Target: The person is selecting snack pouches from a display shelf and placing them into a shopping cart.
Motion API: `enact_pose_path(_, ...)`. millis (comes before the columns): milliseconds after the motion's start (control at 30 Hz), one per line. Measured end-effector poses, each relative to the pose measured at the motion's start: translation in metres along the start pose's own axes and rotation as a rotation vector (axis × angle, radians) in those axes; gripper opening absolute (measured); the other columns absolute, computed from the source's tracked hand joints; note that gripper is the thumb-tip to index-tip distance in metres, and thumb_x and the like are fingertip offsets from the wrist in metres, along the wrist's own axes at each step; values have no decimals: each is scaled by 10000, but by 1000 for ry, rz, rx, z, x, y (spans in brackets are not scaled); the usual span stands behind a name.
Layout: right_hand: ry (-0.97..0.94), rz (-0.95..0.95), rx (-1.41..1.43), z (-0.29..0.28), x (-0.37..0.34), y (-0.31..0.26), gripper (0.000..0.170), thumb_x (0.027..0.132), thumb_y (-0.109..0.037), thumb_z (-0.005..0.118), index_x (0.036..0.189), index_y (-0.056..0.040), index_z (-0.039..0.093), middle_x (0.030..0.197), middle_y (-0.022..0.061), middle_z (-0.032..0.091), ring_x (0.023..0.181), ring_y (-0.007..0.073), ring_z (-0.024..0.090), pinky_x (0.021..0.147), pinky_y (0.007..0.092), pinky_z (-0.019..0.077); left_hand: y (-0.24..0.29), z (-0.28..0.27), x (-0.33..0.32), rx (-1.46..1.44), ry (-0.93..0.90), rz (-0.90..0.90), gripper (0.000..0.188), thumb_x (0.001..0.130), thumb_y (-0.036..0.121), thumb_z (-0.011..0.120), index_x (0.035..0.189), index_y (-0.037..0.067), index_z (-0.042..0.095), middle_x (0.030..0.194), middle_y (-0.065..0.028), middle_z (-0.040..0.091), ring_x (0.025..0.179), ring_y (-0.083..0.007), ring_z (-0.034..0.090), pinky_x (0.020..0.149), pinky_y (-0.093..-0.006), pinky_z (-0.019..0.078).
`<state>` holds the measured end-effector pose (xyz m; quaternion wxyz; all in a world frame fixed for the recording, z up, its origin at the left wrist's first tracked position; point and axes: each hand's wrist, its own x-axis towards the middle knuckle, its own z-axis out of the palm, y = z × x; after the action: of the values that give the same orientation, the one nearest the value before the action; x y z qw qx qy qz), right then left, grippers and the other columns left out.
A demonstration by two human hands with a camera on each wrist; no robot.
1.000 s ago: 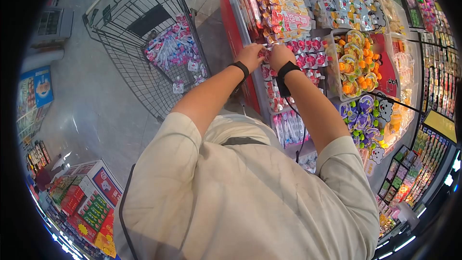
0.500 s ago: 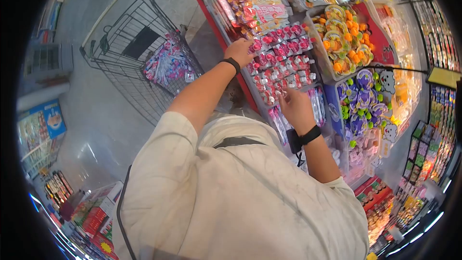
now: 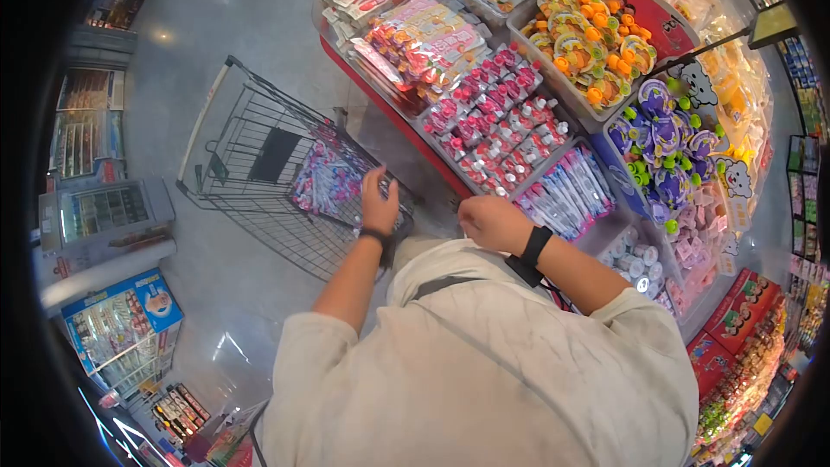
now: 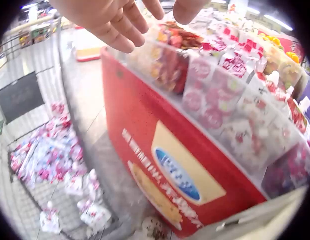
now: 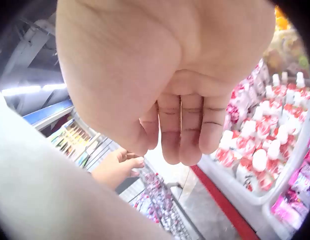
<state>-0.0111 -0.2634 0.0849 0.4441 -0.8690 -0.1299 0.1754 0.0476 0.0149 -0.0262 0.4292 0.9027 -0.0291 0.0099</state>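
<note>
My left hand (image 3: 379,203) hangs beside the near edge of the shopping cart (image 3: 246,212), its fingers spread and holding nothing. A pile of pink, white and blue packets (image 3: 327,177) lies in the cart; a few spouted pouches (image 4: 95,212) lie apart from the pile in the left wrist view. Close in front of my waist is my right hand (image 3: 497,223), its fingers loosely bent and the palm bare in the right wrist view. Just beyond it are spouted pouches with white caps (image 3: 519,143) and a row with pink caps (image 3: 480,91), in a clear bin.
A red-sided display stand (image 4: 140,100) runs beside the cart. On it are flat pink bags (image 3: 428,43), pink-blue sticks (image 3: 571,195), orange-capped packs (image 3: 596,43) and purple packs (image 3: 666,138). A freezer case (image 3: 108,216) stands far left on the grey floor (image 3: 216,294).
Both hands have drawn back from the pouch bin, the left to the cart's edge and the right toward the waist. The head view has turned, so the stand sits differently.
</note>
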Motion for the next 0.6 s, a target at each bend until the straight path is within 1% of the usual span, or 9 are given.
enact_pose_path(33,-128,-76,-21,11,8,3,119,835,-141,611,873,-30,636,853,170,666,869,377,648,750,480,509,-32,-10,-26,68,41,32,317,891,61,640,1199,9,590,1106,-141,601,1030,-274,609,905,-341,493)
enact_pose_path(67,-240,-86,-44,17,18,3,111,810,-133,600,855,-36,631,840,170,671,841,380,649,725,494,505,-44,-26,-52,-82,28,-117,297,891,33,623,1186,26,600,1106,-125,610,988,-229,623,850,-316,507)
enact_pose_path(133,-324,-125,-71,31,41,4,114,802,-135,601,853,-39,635,822,171,670,824,386,647,717,499,505,-111,-49,-107,22,52,-298,297,895,24,611,1192,45,602,1153,-112,617,967,-199,626,813,-312,518)
enact_pose_path(233,-445,-239,-104,69,68,4,117,793,-135,595,833,-43,654,797,182,674,791,398,647,714,505,512,-127,-85,-168,-28,238,-546,332,892,3,601,1222,37,588,1209,-115,597,982,-204,634,806,-337,534)
enact_pose_path(300,-504,-219,-91,89,94,-6,128,800,-145,591,811,-42,667,800,195,677,786,401,655,721,497,522,-136,-96,-189,-96,367,-672,337,893,-6,601,1226,42,582,1221,-112,598,927,-192,639,786,-324,538)
enact_pose_path(467,-741,-163,-187,160,139,-24,217,856,-190,596,894,1,691,811,222,681,767,408,660,707,480,534,-131,-114,-174,-208,528,-877,335,899,5,611,1230,55,581,1219,-103,608,900,-176,646,751,-311,529)
enact_pose_path(533,-742,-56,-22,194,153,-18,218,878,-175,614,967,13,681,774,197,690,724,380,681,694,461,540,-167,-102,-161,-280,570,-861,328,901,24,623,1225,59,582,1216,-104,615,904,-180,653,762,-313,519)
enact_pose_path(567,-766,-49,-61,207,163,-22,218,878,-175,614,967,13,681,774,197,690,724,380,681,694,461,540,-182,-97,-149,-320,588,-881,328,901,24,623,1225,59,582,1216,-104,615,904,-180,653,762,-313,519)
enact_pose_path(600,-765,53,17,221,170,-25,225,886,-165,626,1009,18,674,825,195,698,769,348,694,711,443,541,-196,-92,-137,-369,586,-866,344,899,26,630,1237,60,576,1222,-104,612,912,-181,653,769,-314,520)
